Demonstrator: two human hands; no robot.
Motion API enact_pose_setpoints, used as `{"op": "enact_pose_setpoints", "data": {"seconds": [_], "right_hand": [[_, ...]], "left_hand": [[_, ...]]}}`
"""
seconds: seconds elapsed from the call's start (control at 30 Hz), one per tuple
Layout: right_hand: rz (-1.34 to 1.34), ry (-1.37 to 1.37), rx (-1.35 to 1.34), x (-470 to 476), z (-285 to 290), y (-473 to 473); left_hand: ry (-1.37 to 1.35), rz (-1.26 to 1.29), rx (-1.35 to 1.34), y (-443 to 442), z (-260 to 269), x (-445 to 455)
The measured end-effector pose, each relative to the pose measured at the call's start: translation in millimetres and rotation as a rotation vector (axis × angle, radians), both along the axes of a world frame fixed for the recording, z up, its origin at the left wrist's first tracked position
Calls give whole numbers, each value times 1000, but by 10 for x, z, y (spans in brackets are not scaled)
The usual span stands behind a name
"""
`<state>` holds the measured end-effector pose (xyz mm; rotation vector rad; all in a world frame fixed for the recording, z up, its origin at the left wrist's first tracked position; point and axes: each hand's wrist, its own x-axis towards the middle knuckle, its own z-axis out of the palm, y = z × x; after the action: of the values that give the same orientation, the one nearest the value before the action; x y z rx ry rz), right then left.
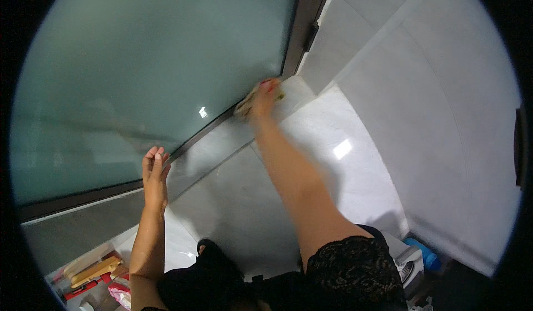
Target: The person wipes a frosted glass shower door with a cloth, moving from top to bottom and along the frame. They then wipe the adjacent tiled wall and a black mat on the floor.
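My right hand (265, 98), blurred, is closed around a crumpled light-coloured cloth (245, 107). The cloth lies at the bottom of a frosted glass panel (166, 61), close to the corner where its dark frame (296, 32) meets the tiled threshold (295, 94). Something red shows at my fingers, too blurred to name. My left hand (155, 173) is raised near the panel's dark bottom rail (200, 134). It holds nothing, with the fingers loosely bent; whether they touch the glass I cannot tell.
Grey tiles cover the wall (416, 115) at right and the floor (233, 194). At lower left sit a yellow item (95, 271), a red-handled tool (85, 288) and a pink-and-white packet (120, 294). A blue object (422, 252) and a white-and-grey appliance-like item (410, 265) stand at lower right.
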<state>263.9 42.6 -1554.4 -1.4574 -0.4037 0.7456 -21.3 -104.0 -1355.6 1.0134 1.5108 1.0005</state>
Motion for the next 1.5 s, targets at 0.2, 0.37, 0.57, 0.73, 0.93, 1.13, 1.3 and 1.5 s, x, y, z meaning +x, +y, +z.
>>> {"op": "enact_pose_setpoints", "data": {"seconds": [0.2,0.37,0.57,0.73,0.93,1.13,1.3,1.5], "right_hand": [[442,83,-162,-341,782,-737],[155,-433,-457,512,562,-220],[310,-908,-516,416,545,-370],[386,-1058,-582,606,818,-398],[566,-1037,-512,-152,520,-721],[537,-923,-216,323,167,-371],[174,-109,-130,144,508,-210],[322,-524,-233,-1213,51,-677]], "left_hand": [[-50,48,18,-49,-58,-45],[-49,46,-29,-28,0,60],[-44,65,-17,-51,-57,12],[-22,15,-35,-71,-40,19],[-17,13,-41,-94,-119,85],[-49,50,-72,-65,-27,55],[-107,274,-178,-234,-44,-346],[-156,397,-202,-342,-39,-667]]}}
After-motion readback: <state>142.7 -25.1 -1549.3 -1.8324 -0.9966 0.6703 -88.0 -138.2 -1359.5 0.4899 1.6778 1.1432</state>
